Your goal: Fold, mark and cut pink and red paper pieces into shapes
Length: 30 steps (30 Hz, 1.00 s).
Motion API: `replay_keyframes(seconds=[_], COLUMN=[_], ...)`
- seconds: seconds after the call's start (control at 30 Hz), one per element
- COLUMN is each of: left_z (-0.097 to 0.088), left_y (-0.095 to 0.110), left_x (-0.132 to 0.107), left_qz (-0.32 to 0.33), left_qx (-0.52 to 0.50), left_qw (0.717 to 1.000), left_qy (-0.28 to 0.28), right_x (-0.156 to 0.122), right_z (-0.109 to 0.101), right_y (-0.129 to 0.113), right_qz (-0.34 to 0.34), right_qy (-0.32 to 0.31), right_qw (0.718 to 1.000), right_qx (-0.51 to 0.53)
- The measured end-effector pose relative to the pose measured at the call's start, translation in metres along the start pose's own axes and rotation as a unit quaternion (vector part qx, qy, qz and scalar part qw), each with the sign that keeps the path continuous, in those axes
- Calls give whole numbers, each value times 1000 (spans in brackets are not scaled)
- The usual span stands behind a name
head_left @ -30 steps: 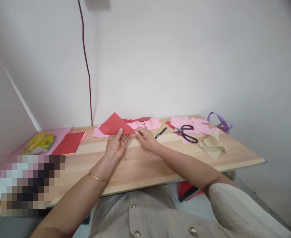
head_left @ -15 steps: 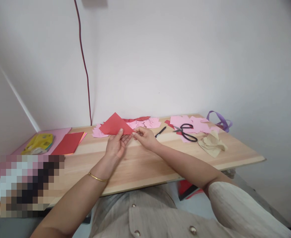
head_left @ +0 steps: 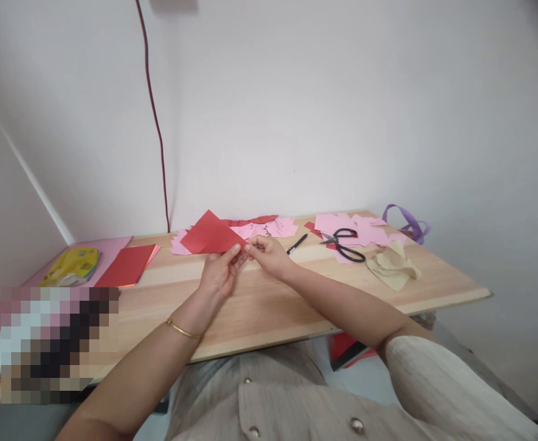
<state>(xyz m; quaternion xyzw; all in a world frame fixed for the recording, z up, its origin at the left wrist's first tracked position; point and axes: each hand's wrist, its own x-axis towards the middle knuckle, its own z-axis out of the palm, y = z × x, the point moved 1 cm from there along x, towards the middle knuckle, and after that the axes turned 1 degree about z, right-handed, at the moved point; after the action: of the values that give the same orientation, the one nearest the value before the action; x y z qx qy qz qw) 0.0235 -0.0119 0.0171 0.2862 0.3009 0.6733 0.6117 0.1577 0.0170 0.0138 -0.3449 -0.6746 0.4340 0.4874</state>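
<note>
A folded sheet of red paper (head_left: 210,234) is held up over the table, its peak pointing away from me. My left hand (head_left: 219,269) grips its lower edge near the right corner, thumb on top and fingers beneath. Right beside it, my right hand (head_left: 269,254) pinches the right corner between thumb and fingertips. Behind the sheet lie cut pink paper pieces (head_left: 283,228) with jagged edges, and a strip of red paper (head_left: 264,219) rests at the back of them. A black pen (head_left: 297,244) lies just beyond my right hand.
Black-handled scissors (head_left: 344,245) lie on pink paper squares (head_left: 369,231) at the right. Near them are a crumpled beige cloth-like piece (head_left: 393,266) and a purple ribbon (head_left: 413,226). Red sheets (head_left: 126,264) and a yellow packet (head_left: 72,264) lie left on the wooden table (head_left: 269,312).
My left thumb and hand have slid right along the lower edge, closer to my right hand. The red paper has tilted slightly to the left. My right hand stays put.
</note>
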Motion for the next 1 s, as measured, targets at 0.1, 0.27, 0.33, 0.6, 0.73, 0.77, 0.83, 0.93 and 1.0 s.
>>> replay_keyframes(seconds=[0.1,0.27,0.33,0.6,0.73,0.77,0.83,0.93,1.0], left_z=[-1,-5,-6,-4,-6,-6,-7,-7,-6], left_y=[-1,1,2,5,10,10,10,6,3], left_x=[1,4,5,5,6,6,6,6,5], left_qz=[0,11,18,27,23,21,17,16,15], left_qx=[8,15,18,27,13,11,13,23,30], left_qw=[1000,1000,999,999,998,998,998,999,999], left_qy=[18,23,25,25,57,63,62,43,26], right_x=[0,-1,-2,-1,5,6,7,6,4], right_z=[1,1,0,-7,-18,-20,-21,-17,-13], right_y=[1,0,-2,-11,-11,-11,-10,-10,-9], right_qz=[-4,-9,-8,35,49,47,33,8,2], right_qy=[-6,-8,-12,-26,-29,-21,-15,-40,-58], right_qw=[1000,999,999,997,997,998,998,997,996], right_qx=[-5,-33,-47,-66,-46,-47,-54,-59,-67])
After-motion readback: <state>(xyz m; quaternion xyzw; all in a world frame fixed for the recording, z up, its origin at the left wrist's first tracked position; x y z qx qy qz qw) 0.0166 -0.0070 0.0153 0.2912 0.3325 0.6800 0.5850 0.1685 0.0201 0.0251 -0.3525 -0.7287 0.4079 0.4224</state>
